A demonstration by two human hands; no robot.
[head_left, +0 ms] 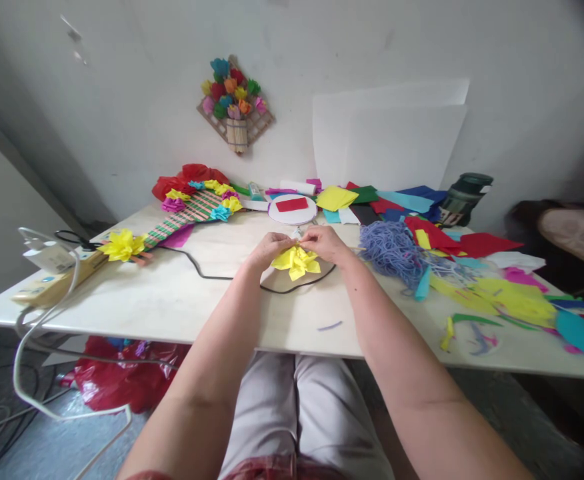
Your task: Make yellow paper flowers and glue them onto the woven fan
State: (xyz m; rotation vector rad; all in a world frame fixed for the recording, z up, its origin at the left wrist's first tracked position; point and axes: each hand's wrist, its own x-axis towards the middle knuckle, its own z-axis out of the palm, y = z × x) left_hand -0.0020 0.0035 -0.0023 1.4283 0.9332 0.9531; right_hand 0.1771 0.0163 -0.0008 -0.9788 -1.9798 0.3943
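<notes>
A yellow paper flower (pixel 297 264) is held between both hands above the middle of the table, its petals hanging toward me. My left hand (pixel 271 248) pinches its left edge. On the right side, my right hand (pixel 322 243) has its fingers closed at the flower's top. A small whitish bit (pixel 296 233) shows between the fingertips; what it is I cannot make out. Behind the hands lies a round white disc (pixel 292 217) with a red paper piece (pixel 292 205) on it. A black cable (pixel 199 270) loops beneath the flower.
A woven fan-like piece (pixel 187 217) with paper flowers and another yellow flower (pixel 123 246) lie left, beside a power strip (pixel 62 277). Right are a tangle of blue-purple yarn (pixel 392 250), coloured paper sheets (pixel 337 199) and scraps (pixel 515 298), and a dark green jar (pixel 466 199).
</notes>
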